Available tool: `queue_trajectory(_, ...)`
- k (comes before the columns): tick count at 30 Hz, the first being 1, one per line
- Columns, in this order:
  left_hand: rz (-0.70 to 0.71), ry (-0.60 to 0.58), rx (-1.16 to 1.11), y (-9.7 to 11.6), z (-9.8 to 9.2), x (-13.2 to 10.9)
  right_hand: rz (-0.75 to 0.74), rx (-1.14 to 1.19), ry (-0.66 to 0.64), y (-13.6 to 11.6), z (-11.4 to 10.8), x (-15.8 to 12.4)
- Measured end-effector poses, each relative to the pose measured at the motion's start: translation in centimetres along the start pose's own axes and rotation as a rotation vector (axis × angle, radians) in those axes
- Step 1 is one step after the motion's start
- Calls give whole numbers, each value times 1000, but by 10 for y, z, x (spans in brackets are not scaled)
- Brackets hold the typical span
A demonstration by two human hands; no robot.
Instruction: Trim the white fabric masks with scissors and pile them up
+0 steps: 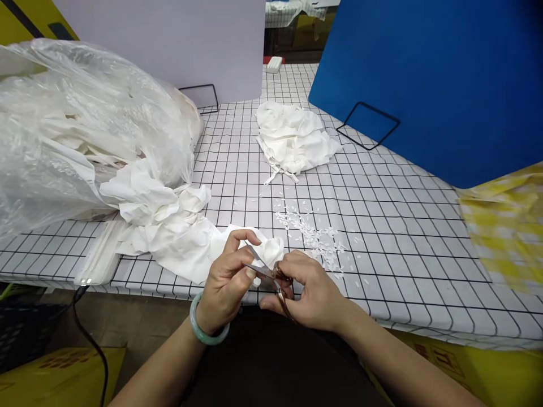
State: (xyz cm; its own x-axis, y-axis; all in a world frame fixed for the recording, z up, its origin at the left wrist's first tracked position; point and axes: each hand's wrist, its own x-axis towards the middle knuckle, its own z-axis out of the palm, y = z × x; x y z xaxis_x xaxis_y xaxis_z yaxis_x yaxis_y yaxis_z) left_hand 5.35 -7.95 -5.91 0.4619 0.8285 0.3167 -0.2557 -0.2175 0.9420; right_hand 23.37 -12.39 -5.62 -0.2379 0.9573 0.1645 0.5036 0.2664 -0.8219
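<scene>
My right hand (316, 288) grips a pair of scissors (266, 271) by its brown handles, near the table's front edge. The scissors' blades are spread and point left, at the fingers of my left hand (224, 282). Thumb and middle finger of that hand are pinched together at the end of a white cloth (182, 249), while the index finger is raised and bent. The exact spot of the pinch is partly hidden. Leftward, the cloth runs in a crumpled strip to a big clear plastic bag (127, 96). A green bangle (197, 325) circles my left wrist.
Small white snippets (314, 237) lie scattered beyond my right hand. Farther back sits a heap of white fabric pieces (292, 135). A white corded device (99, 260) rests at the left edge. Blue (432, 73) and pale (178, 45) boards stand behind; yellow checked cloth (504, 226) is at right.
</scene>
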Motion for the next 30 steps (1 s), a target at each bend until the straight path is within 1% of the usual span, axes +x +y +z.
queue_trajectory(5,-24,-14,8,-3,1,0,-5,-11,31,0,1,-3)
queue_trajectory(10,-32,-71,29,-9,9,5,34,-60,64,7,-3,-15)
queue_trajectory(13,-39,-125,35,-14,18,13,121,-97,99,15,-7,-28)
queue_trajectory(16,-55,-185,59,-23,29,23,234,-99,173,23,-9,-39)
queue_trajectory(19,-88,-209,76,-32,41,30,362,-16,204,29,-12,-48)
queue_trajectory(21,-129,-207,81,-32,43,31,473,96,219,34,-16,-54)
queue_trajectory(23,-165,-201,72,-24,34,28,528,190,269,38,-25,-59)
queue_trajectory(25,-164,-171,51,-6,12,18,501,192,318,41,-36,-62)
queue_trajectory(26,-152,-130,52,4,-2,12,482,163,328,43,-40,-62)
queue_trajectory(28,-110,11,141,22,-31,-5,494,88,314,44,-41,-57)
queue_trajectory(30,-77,192,387,29,-54,-22,530,40,254,44,-30,-47)
